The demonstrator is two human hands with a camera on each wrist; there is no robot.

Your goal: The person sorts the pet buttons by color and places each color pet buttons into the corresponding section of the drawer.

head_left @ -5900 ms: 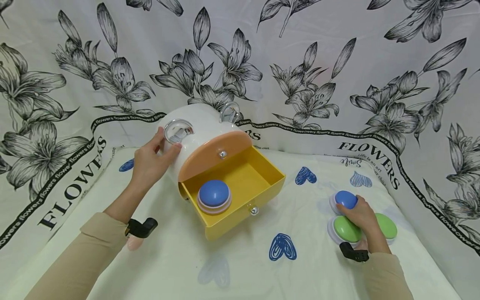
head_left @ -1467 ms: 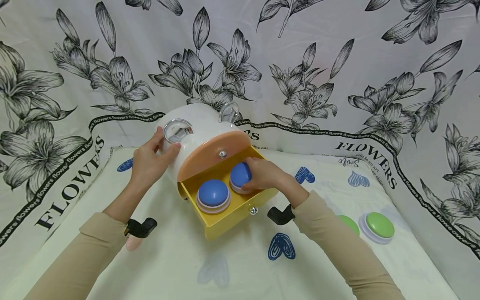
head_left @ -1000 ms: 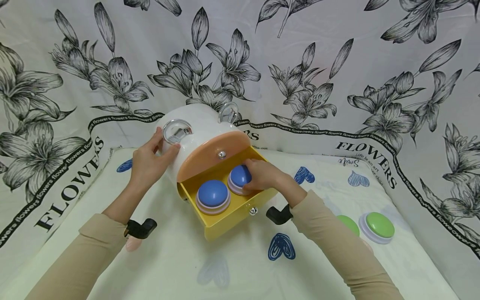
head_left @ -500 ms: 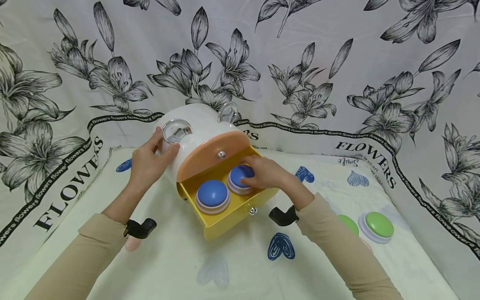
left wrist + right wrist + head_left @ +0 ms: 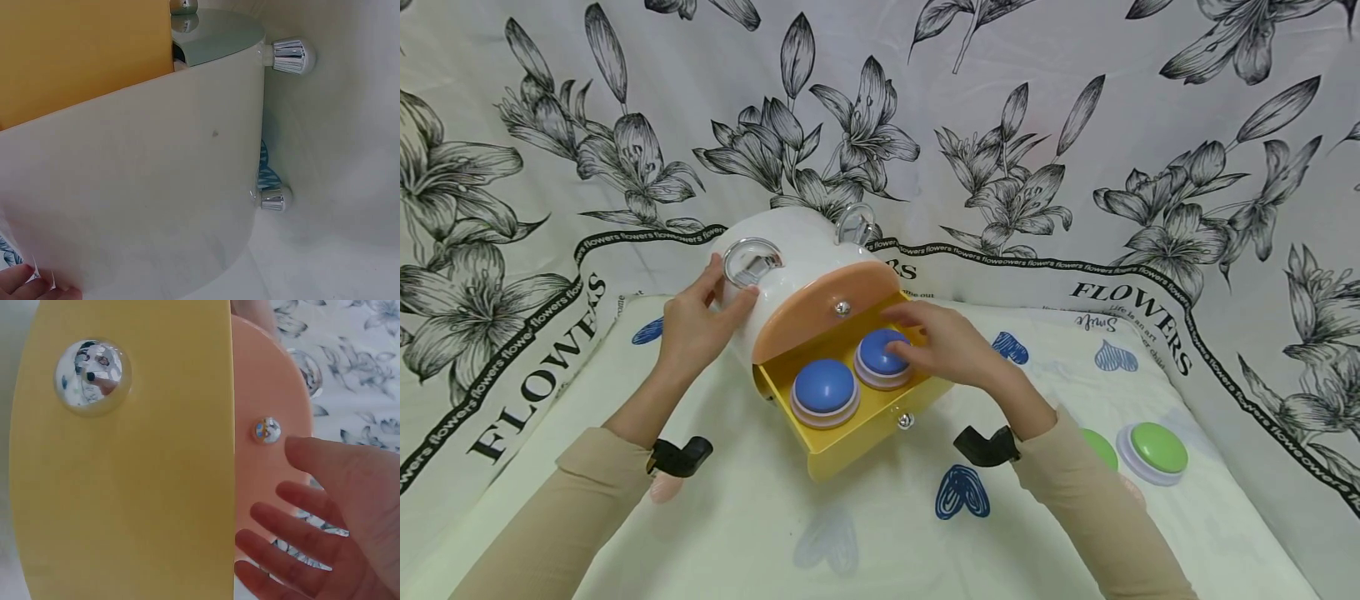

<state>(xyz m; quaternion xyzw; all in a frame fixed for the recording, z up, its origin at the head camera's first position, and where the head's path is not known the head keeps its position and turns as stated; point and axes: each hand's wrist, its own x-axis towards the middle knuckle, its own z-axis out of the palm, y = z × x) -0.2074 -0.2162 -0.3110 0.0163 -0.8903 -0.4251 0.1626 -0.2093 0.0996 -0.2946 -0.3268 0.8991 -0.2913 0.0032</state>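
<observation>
My left hand (image 5: 700, 321) rests against the left side of a rounded white drawer box (image 5: 790, 229), thumb and fingers spread near a clear ear-like ring. In the left wrist view its fingertips (image 5: 37, 287) touch the white wall. The box's yellow drawer (image 5: 850, 454) is pulled out, below an orange drawer front (image 5: 827, 308) with a silver knob. Inside sit a blue push button (image 5: 825, 385) at the left and a second blue push button (image 5: 880, 350) beside it. Over the second one, my right hand (image 5: 958, 342) has its fingers spread, holding nothing.
Two green push buttons lie on the cloth at right: one green button (image 5: 1159, 447) in full view, the other green button (image 5: 1099, 446) partly behind my right sleeve. A flower-printed curtain (image 5: 1000, 183) stands behind the box.
My right hand has carried the second blue push button from the right-hand cloth into the yellow drawer, let go of it, and drawn slightly up and right. The left hand stays put.
</observation>
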